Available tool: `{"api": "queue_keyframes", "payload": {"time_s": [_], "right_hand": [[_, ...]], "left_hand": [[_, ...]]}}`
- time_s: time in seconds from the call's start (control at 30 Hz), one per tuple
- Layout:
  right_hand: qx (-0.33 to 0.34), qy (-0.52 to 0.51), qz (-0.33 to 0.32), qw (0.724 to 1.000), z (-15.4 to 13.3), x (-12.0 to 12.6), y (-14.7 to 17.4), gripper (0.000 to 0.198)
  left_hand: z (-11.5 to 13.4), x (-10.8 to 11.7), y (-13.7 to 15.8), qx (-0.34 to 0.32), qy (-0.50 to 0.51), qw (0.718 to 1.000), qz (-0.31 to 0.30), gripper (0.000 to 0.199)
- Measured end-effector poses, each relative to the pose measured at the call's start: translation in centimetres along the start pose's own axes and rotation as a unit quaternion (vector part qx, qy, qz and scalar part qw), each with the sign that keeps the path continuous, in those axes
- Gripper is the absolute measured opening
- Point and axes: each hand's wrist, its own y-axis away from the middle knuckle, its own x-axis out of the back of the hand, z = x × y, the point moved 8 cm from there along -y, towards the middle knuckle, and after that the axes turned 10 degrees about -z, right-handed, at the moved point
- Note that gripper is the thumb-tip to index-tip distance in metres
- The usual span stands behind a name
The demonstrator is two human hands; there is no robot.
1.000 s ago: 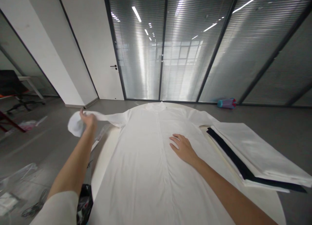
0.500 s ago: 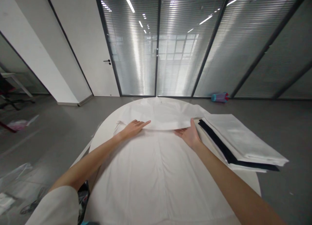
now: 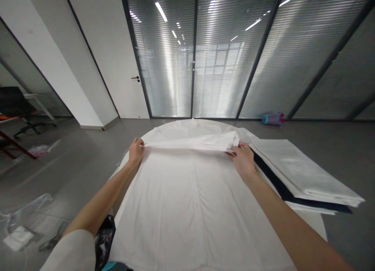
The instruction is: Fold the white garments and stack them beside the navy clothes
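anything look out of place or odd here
Yes. On the floor at left, clear plastic and a tangled cable lie loose, like litter. At right, the folded cloth stack juts untidily past the edge of the table. No stain or tear shows on the white shirt.
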Motion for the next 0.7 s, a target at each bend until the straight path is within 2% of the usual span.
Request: {"api": "queue_keyframes", "payload": {"time_s": [0.1,0.17,0.2,0.3,0.37,0.43,0.53,0.63,0.7], "right_hand": [[-0.078,0.064,-0.023,0.995,1.2,-0.2,0.2,0.03],[-0.126,0.131,-0.072,0.981,2.1,-0.5,0.5,0.027],[-0.124,0.17,-0.104,0.972,2.2,-0.8,0.7,0.027],[-0.026,0.282,-0.207,0.936,0.7,-2.2,0.9,0.031],[0.033,0.337,-0.245,0.909,-0.1,-2.7,0.9,0.033],[0.052,0.383,-0.223,0.895,-0.4,-2.1,0.4,0.031],[0.035,0.466,-0.151,0.871,0.1,-0.5,-0.5,0.032],[-0.008,0.554,-0.128,0.822,1.0,0.3,-0.6,0.034],[-0.003,0.586,-0.113,0.802,0.5,0.2,-0.2,0.043]], "left_hand": [[-0.5,-0.1,0.2,-0.008,-0.001,1.0,0.0,0.026],[0.1,-0.2,0.3,-0.049,-0.003,0.999,-0.019,0.025],[0.5,-0.2,0.4,-0.075,-0.005,0.997,-0.03,0.026],[2.1,-0.4,0.8,-0.161,-0.02,0.985,-0.062,0.032],[2.7,-0.7,1.2,-0.197,-0.03,0.977,-0.075,0.029],[2.6,-0.8,1.3,-0.197,-0.036,0.977,-0.072,0.025],[2.3,-1.0,1.3,-0.187,-0.045,0.979,-0.064,0.023],[3.1,-0.9,1.4,-0.223,-0.05,0.969,-0.089,0.019],[4.6,-0.4,1.7,-0.262,-0.064,0.958,-0.096,0.022]]}}
